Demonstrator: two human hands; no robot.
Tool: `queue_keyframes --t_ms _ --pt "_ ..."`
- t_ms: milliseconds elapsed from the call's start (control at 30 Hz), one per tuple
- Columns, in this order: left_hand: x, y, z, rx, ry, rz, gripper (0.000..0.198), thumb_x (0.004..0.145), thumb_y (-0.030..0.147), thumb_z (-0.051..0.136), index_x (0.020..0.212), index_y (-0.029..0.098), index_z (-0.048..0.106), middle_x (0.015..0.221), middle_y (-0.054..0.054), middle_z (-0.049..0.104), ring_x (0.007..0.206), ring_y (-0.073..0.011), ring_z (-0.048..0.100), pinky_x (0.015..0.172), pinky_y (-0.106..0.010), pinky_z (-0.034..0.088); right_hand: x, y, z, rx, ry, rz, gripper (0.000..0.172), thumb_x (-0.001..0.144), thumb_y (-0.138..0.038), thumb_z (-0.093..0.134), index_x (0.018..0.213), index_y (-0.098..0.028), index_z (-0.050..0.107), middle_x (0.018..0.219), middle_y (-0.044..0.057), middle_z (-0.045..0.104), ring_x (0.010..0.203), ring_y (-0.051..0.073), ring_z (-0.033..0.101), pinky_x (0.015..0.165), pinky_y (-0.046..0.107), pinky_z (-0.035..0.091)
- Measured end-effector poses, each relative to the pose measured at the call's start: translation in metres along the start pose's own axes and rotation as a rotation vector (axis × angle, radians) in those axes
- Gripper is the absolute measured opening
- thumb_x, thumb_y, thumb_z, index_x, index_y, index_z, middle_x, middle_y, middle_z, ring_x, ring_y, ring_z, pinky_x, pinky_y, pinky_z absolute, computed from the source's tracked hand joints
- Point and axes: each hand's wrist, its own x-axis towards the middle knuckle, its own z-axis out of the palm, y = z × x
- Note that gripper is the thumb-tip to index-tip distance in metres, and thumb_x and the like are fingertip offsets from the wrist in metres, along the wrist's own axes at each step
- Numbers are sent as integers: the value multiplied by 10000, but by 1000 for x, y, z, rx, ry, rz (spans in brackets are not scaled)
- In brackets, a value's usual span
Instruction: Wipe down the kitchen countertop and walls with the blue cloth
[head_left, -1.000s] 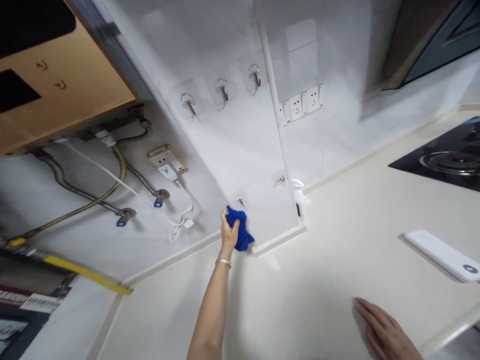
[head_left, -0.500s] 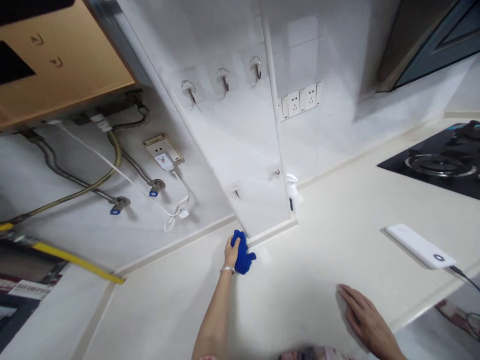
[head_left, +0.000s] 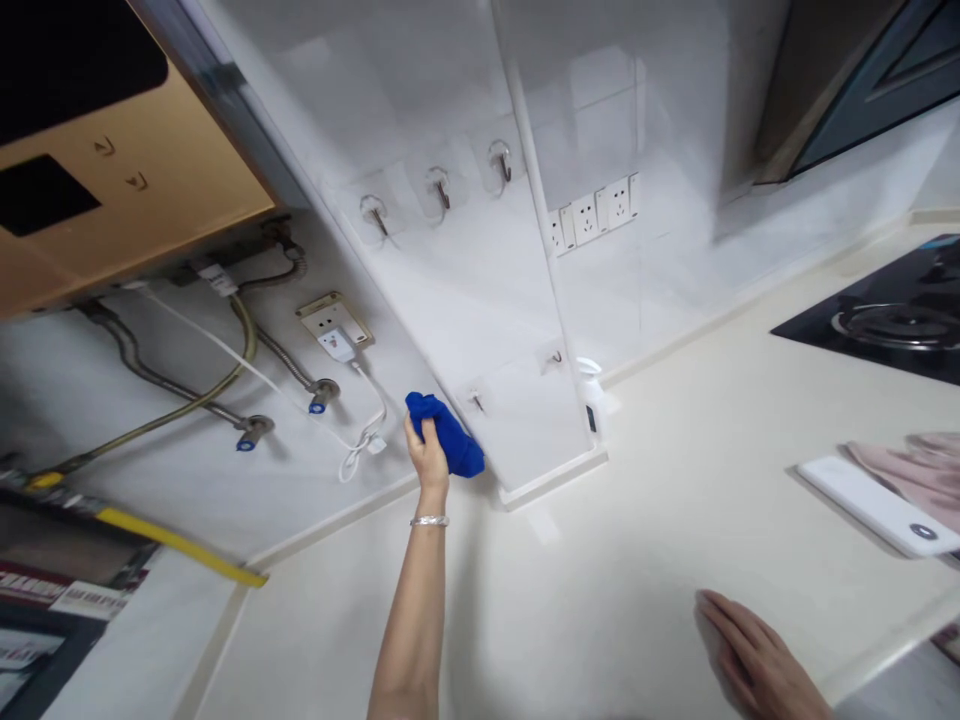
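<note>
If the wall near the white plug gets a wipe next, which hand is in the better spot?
Probably the left hand: it holds the blue cloth and is closer to the white plug. The right hand rests on the counter, farther away, with no cloth showing in it.

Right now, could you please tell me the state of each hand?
Left hand: closed, holding the blue cloth.
Right hand: open, resting on the countertop.

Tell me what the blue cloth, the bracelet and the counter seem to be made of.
Blue cloth: soft, matt fabric, perhaps microfibre; it bunches in the left hand.
Bracelet: probably silver-coloured metal, polished, since it glints.
Counter: smooth, pale, faintly glossy, perhaps stone or composite, given its soft reflections.
</note>
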Motion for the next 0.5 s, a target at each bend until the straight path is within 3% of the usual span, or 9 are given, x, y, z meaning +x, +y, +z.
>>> queue_keyframes --t_ms 200,500 --pt "5 22 33 71 -34 55 588 901 531 690 1399 249 554 1416 -89 642 1319 -212 606 1170 -340 461 1 1 0 19 36 -22 500 965 -327 532 1447 -220 611 1484 75 602 1256 273 644 1012 371 592" --pt "35 24 15 96 -164 88 580 766 432 799 1264 248 567 1137 -42 682 1047 -182 679 1002 -343 559 2 1 -4 50 29 -29 524 946 -351 554 1454 -239 616 1503 64 588 1246 274 653 990 352 593"
